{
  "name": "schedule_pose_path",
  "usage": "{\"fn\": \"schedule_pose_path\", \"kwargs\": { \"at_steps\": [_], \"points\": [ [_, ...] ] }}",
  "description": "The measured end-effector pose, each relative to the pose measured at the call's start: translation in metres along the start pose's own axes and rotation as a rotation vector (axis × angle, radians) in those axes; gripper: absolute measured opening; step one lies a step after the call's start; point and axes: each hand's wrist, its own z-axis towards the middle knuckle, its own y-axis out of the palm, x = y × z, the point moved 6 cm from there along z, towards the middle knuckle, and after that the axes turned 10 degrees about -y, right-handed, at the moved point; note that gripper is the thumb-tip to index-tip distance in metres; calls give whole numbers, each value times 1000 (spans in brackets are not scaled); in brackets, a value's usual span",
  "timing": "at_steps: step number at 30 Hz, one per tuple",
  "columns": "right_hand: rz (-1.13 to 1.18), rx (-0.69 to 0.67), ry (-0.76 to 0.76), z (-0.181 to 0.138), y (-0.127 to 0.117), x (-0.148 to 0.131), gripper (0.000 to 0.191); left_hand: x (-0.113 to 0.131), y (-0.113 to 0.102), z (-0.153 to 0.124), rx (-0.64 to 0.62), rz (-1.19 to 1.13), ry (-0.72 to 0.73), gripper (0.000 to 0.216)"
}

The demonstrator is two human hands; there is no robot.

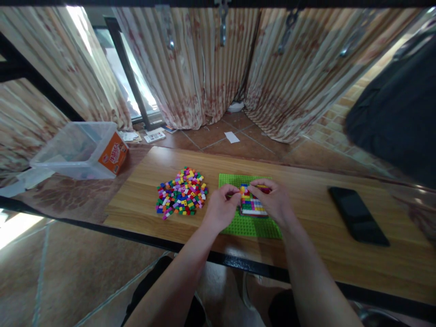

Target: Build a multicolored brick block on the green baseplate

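A green studded baseplate point(252, 229) lies on the wooden board, and a block of multicoloured toy bricks point(254, 205) is built up near its middle. At the left side of that block, my left hand point(223, 204) has thumb and forefinger pinched together; whatever is between them is too small to name. My right hand point(272, 197) reaches over the block from the right, its fingertips closed at the upper part of the bricks. It covers the block's right portion. To the left of my left hand spreads a loose pile of small coloured bricks point(182, 193).
A black phone point(357, 215) lies on the wooden board point(313, 218) at the right. Beyond the board's left end stands a clear plastic bin point(78, 150) with an orange label. Striped curtains point(204, 68) hang behind, and a dark cloth-like shape point(398, 104) fills the right side.
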Motion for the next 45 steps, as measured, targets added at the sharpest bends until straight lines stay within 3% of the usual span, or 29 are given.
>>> {"fn": "schedule_pose_path", "kwargs": {
  "at_steps": [6, 12, 20, 26, 33, 36, 40, 45],
  "points": [
    [-44, 90, -256, -4, -11, -20, 23, -4, 1, 2, 4, -147, 9, 6],
    [-195, -32, -431, -15, -1, -51, 19, 6, -2, -1, 21, -181, 52, 9],
    [-267, -67, -451, -17, 9, -54, 21, 16, -4, -8, 70, -142, 103, 8],
    [-278, 19, -425, -20, 11, -59, 19, 13, -4, -12, 175, -58, 61, 8],
    [-323, 167, -422, -13, -26, -45, 18, 11, -8, -7, 169, -10, 38, 9],
    [-360, 119, -413, -11, -35, -34, 21, 11, -11, -5, 152, 35, 19, 10],
    [-384, 7, -451, -13, -28, -30, 24, 12, -11, -6, 139, 78, 18, 10],
    [-398, -19, -451, -15, -20, -33, 21, 12, -7, -7, 90, 82, 20, 12]
  ]
}}
